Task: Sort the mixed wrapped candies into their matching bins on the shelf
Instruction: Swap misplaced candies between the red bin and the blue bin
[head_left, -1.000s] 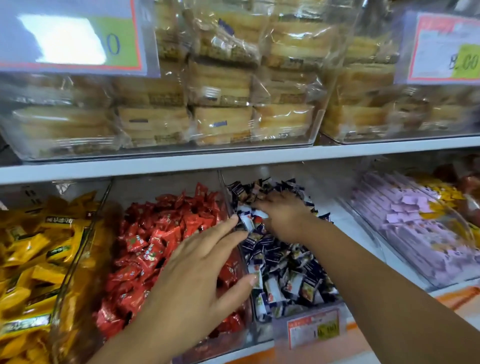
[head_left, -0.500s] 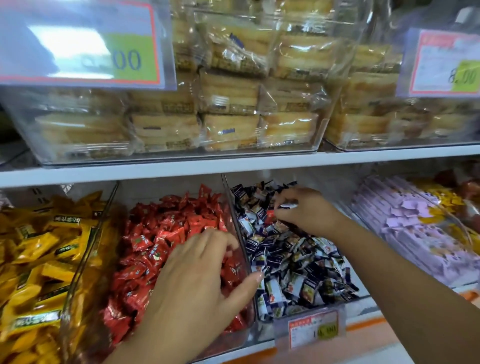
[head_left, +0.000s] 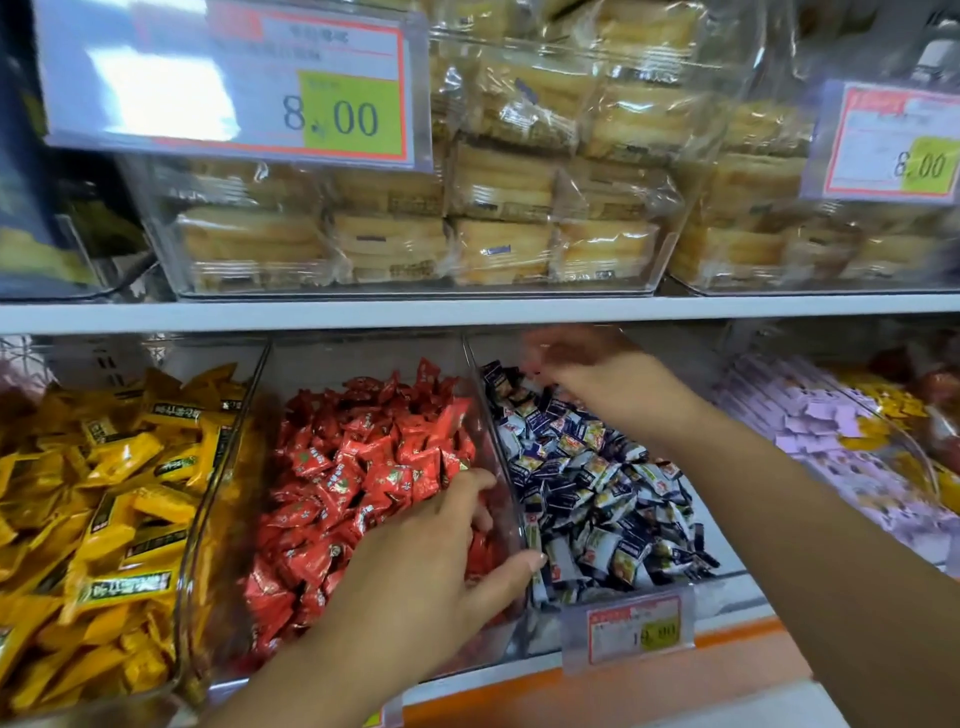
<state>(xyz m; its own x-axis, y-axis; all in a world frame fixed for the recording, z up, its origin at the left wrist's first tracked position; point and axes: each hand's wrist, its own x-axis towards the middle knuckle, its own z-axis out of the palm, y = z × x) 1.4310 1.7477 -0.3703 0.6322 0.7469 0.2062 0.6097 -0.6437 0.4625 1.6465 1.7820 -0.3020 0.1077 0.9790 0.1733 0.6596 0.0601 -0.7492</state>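
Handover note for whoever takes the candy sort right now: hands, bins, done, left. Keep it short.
Left hand: among the red candies, fingers bent into the pile, thumb by the clear divider; grip cannot be told.
Right hand: blurred, over the back of the dark blue and white candies; grip cannot be told.
Yellow candies sit far left, purple candies right.
Done: yellow and red piles look uniform.
Left: yellow pieces lie among the purple; check the blue pile too.
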